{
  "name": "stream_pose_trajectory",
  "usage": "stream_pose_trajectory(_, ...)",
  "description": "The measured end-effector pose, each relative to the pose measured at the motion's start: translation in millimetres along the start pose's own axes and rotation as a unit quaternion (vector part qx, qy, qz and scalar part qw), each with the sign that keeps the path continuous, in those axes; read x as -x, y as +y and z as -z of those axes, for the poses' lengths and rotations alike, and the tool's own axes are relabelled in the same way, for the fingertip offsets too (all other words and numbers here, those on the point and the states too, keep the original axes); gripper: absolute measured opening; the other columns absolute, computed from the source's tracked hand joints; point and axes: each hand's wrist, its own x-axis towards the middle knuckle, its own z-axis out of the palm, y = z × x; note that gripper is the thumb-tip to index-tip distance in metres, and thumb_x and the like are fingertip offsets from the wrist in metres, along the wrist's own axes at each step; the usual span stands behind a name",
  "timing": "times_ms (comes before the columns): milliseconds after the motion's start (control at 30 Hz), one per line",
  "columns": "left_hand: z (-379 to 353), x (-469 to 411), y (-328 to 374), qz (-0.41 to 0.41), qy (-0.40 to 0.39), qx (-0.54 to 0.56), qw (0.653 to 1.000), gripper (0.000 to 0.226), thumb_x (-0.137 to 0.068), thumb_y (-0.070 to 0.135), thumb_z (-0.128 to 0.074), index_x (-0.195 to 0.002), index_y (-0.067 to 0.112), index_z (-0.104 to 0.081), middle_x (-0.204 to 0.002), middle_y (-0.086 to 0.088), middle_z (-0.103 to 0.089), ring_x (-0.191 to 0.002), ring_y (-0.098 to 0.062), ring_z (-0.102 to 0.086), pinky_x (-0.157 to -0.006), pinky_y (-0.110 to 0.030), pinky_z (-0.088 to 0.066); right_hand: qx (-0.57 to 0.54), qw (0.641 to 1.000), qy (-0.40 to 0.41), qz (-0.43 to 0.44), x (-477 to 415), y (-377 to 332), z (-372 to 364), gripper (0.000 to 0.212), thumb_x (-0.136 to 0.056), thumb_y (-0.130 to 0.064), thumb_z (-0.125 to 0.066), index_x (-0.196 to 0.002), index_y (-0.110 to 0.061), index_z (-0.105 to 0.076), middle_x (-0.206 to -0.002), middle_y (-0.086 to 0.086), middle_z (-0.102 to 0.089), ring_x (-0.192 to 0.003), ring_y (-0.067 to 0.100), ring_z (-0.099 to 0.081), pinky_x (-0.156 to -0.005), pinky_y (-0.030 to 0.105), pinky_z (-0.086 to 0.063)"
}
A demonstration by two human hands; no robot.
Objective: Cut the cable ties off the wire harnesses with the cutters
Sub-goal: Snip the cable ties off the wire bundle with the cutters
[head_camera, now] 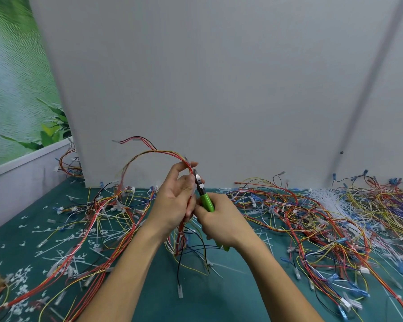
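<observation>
At a workbench backed by a plain grey wall panel (219, 89), with a leafy green poster (14, 89) to the left, a person works over a teal table top (219, 298) strewn with wiring. A dense heap of wire harnesses (323, 228) in red, yellow, blue and white covers the right side of the table. A looser spread of harnesses (102, 217) lies on the left. A sheaf of white cable ties (323, 201) lies at the back of the right heap.

At centre, raised above the table, one red-and-yellow harness (149, 153) arches up and over to the left hand (172, 203). That hand's fingers curl round the bundle and its forefinger and thumb pinch the bundle near the top, while the loose ends hang down to the table below the wrist. The right hand (226, 224), just beside the left, wraps its fingers round the green handles of the cutters (206, 201). The tool's metal head points up against the held wires below the left forefinger. Whether a tie sits between the blades cannot be told.

Cut tie scraps (21, 282) fleck the table at lower left.
</observation>
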Motion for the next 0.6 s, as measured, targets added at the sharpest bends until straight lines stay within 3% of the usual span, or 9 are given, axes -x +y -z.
stream_pose_trajectory(133, 2.4, -1.8, -2.3, -0.007, 0.001, -0.025, 1.0, 0.028, -0.103, 0.035, -0.051, -0.131, 0.035, -0.053, -0.097, -0.001, -0.068, -0.04, -0.01, -0.04, -0.039, -0.024, -0.037, -0.003, 1.0, 0.012, 0.002, -0.1, 0.4, -0.9, 0.033, -0.096, -0.02, -0.052, -0.07, -0.036, -0.065, -0.056, -0.004, -0.053, -0.055, 0.022, -0.054, -0.062, 0.058, -0.056)
stream_pose_trajectory(233, 2.9, -2.3, -2.0, -0.005, 0.005, -0.033, 0.999, 0.03, -0.102, 0.039, -0.053, -0.131, 0.032, -0.054, -0.076, 0.011, -0.061, -0.041, -0.009, -0.04, -0.04, -0.025, -0.037, -0.001, 1.0, 0.028, 0.007, -1.0, 2.1, -0.6, 0.023, -0.096, -0.021, -0.054, -0.075, -0.021, -0.064, -0.059, -0.002, -0.054, -0.058, 0.023, -0.054, -0.062, 0.058, -0.056)
stream_pose_trajectory(333, 1.9, -1.1, -1.6, -0.002, 0.017, -0.043, 0.999, 0.029, -0.102, 0.042, -0.052, -0.127, 0.031, -0.061, -0.059, 0.01, -0.054, -0.041, -0.011, -0.039, -0.042, -0.025, -0.037, -0.001, 0.999, 0.035, 0.011, -1.4, 2.3, -1.0, 0.023, -0.098, -0.022, -0.055, -0.077, -0.017, -0.062, -0.062, 0.001, -0.054, -0.059, 0.022, -0.052, -0.062, 0.055, -0.056)
stream_pose_trajectory(433, -1.9, 0.1, -1.2, 0.016, 0.039, -0.057, 0.998, 0.031, -0.098, 0.051, -0.051, -0.113, 0.032, -0.071, -0.046, 0.004, -0.043, -0.042, -0.013, -0.038, -0.044, -0.024, -0.037, -0.006, 0.999, 0.045, 0.01, -1.4, 2.0, 0.3, 0.026, -0.1, -0.022, -0.054, -0.075, -0.02, -0.061, -0.061, -0.001, -0.053, -0.057, 0.019, -0.049, -0.059, 0.051, -0.053)
stream_pose_trajectory(600, -5.5, 1.0, 0.1, 0.018, 0.075, -0.088, 0.993, 0.027, -0.095, 0.052, -0.053, -0.095, 0.039, -0.077, -0.043, 0.003, -0.045, -0.04, -0.012, -0.041, -0.044, -0.022, -0.037, -0.002, 0.999, 0.053, 0.012, -1.1, 1.9, -0.2, 0.024, -0.1, -0.021, -0.054, -0.077, -0.017, -0.06, -0.061, -0.001, -0.053, -0.055, 0.017, -0.049, -0.056, 0.048, -0.052)
